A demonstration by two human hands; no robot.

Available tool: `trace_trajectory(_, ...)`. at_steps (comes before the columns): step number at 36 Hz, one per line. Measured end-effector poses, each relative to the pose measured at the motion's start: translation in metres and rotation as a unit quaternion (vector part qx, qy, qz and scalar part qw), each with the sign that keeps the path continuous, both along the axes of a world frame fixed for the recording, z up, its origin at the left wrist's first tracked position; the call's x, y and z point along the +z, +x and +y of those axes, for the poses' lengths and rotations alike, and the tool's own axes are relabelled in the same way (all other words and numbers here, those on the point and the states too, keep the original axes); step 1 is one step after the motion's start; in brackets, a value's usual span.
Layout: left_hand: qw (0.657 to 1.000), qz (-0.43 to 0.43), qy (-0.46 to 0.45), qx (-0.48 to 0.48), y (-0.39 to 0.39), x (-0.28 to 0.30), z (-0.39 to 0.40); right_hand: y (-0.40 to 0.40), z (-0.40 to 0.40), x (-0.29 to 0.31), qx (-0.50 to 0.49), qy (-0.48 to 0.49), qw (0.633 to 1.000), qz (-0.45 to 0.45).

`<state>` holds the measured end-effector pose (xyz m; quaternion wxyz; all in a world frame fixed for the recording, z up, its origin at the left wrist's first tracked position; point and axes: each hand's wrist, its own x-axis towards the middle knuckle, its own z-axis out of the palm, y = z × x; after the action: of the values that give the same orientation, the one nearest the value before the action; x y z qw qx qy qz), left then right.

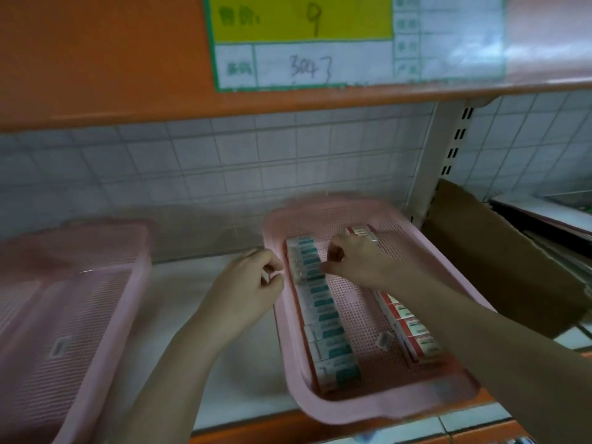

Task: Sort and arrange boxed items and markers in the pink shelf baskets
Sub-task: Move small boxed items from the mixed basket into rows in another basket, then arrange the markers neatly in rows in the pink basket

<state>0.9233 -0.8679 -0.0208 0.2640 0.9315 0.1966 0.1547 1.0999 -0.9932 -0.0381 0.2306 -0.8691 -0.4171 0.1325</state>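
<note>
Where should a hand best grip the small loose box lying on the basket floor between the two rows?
Probably from above, pinching the loose box across its two short sides. It lies alone on the mesh floor of the basket, with open space around it between the teal row and the red row.

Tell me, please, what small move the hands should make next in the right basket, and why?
Probably nudge the teal-labelled boxes straight against the basket's left wall: the right hand is already at the row's far end, where it looks uneven, while the red-labelled boxes line the other side.
</note>
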Motion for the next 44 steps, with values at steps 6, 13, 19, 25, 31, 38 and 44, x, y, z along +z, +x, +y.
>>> trace_trajectory(6, 1.000, 0.005, 0.007, -0.001, -0.011, 0.009, 0.000, -0.037, -0.024, 0.009, 0.007, 0.014, 1.000, 0.011)
trace_trajectory(13, 1.000, -0.021, 0.001, 0.015, -0.038, 0.021, -0.006, -0.083, -0.042, 0.023, 0.044, 0.092, 0.995, 0.016)
trace_trajectory(19, 0.997, -0.042, 0.016, 0.069, -0.079, 0.029, -0.012, -0.103, -0.051, 0.041, 0.077, 0.072, 0.989, -0.102)
trace_trajectory(25, 0.984, -0.056, 0.044, 0.162, -0.134, 0.029, -0.020, -0.122, -0.057, 0.052, 0.110, 0.092, 0.981, -0.127)
trace_trajectory(31, 0.972, -0.026, 0.043, 0.228, -0.193, 0.024, -0.033, -0.149, -0.049, 0.043, 0.155, 0.132, 0.976, -0.079)
trace_trajectory(38, 0.956, -0.009, 0.003, 0.294, -0.246, 0.022, -0.049, -0.181, -0.035, 0.032, 0.209, 0.154, 0.966, -0.009)
trace_trajectory(44, 0.945, -0.022, 0.022, 0.325, -0.274, 0.019, -0.051, -0.201, -0.019, 0.033, 0.245, 0.146, 0.958, 0.015)
